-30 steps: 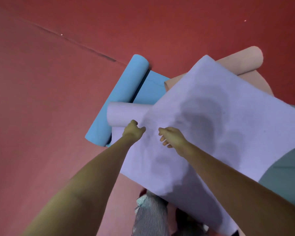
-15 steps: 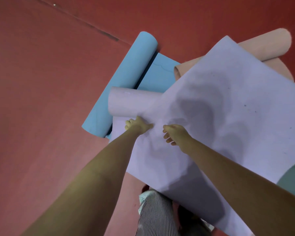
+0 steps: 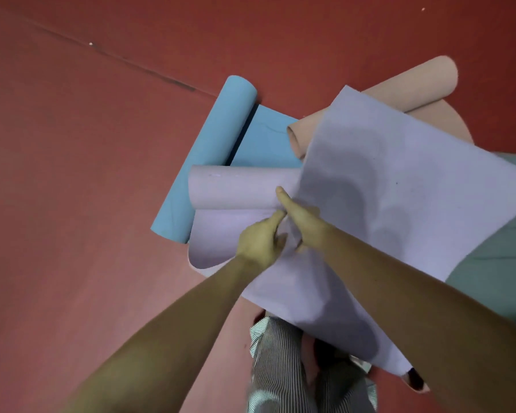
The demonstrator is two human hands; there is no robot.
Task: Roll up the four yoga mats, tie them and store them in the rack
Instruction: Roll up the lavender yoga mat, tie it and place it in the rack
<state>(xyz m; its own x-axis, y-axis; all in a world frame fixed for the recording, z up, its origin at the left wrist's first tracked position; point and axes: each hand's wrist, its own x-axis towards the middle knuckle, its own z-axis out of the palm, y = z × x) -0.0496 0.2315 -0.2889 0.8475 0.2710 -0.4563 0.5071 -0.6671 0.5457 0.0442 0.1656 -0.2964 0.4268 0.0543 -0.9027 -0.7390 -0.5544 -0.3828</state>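
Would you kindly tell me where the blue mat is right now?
In the head view, the blue mat lies partly rolled on the floor, left of centre, partly under the lilac mat and left of the peach mat.

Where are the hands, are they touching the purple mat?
Touching. The head view shows the left hand and right hand both gripping a fold of the purple mat, right beside its rolled end.

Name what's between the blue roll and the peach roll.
Head view: the blue mat's flat unrolled stretch, spanning from blue roll to peach roll.
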